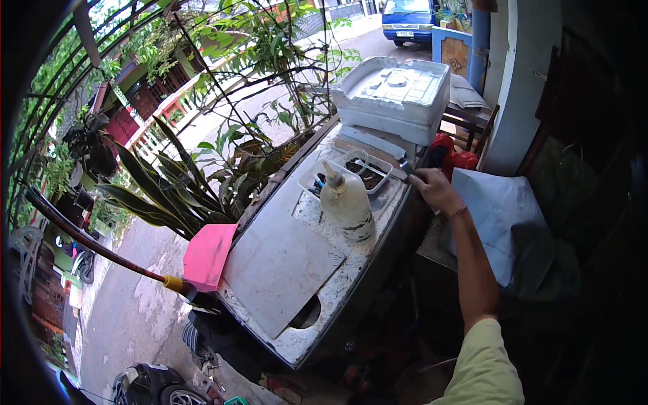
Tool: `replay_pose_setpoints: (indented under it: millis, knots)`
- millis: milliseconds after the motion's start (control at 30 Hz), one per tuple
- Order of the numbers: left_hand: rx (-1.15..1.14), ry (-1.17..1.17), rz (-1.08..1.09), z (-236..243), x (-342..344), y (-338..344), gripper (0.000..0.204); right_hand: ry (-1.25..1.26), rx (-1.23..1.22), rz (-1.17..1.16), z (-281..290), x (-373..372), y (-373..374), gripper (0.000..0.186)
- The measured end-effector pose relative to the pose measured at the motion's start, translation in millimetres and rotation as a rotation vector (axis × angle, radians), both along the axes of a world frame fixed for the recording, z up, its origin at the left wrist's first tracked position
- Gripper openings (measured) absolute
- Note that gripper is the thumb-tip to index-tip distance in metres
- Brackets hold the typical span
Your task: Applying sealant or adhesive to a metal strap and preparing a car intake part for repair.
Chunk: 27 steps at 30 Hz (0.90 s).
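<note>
Head view shows a narrow tool (406,168) at the right side of the table (339,289), near its edge; its exact kind I cannot tell, because the hand covers one part of it. The right hand (437,190) holds it, with the fingers closed together on its end. This grip at the end probably leaves the other part free and gives fine control. The left hand is not in view, so I cannot tell its state.

Just left of the tool stands a white plastic box (379,160) with small things inside, perhaps put there to have them within easy reach. Nearer, the bottle (347,208) stands upright with its nozzle up, which likely prevents leaking. Beyond the box, a white strip (374,140) lies flat in front of the white foam box (393,101); the foam box sits at the far end, maybe to leave the middle for working.

At the near left, a thin grey board (280,266) lies flat and covers one part of the round hole (307,314). A pink piece (208,256) is at its left corner. Farther left grow long-leaved plants (179,185), and at the right of the table there is a pale sack (487,206).
</note>
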<state>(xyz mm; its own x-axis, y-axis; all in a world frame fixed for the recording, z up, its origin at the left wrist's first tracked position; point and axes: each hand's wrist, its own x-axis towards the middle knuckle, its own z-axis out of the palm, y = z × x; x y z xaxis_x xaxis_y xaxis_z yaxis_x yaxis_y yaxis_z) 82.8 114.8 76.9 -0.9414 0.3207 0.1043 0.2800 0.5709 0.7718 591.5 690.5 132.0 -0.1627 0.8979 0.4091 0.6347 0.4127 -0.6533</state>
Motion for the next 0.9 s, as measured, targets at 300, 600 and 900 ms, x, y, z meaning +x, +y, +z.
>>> replay_pose_setpoints:
  millis: [300,600,900]
  knots:
    - [0.157,0.092,-0.890,105,141,199,0.030,0.197,-0.156,0.189,29,-95,-241,0.012]
    - [0.159,-0.166,-1.100,98,179,247,0.051,0.124,0.077,0.206,27,-139,-313,0.010]
    - [0.273,0.148,-1.103,83,155,237,0.015,0.082,0.037,0.368,21,-145,-315,0.013]
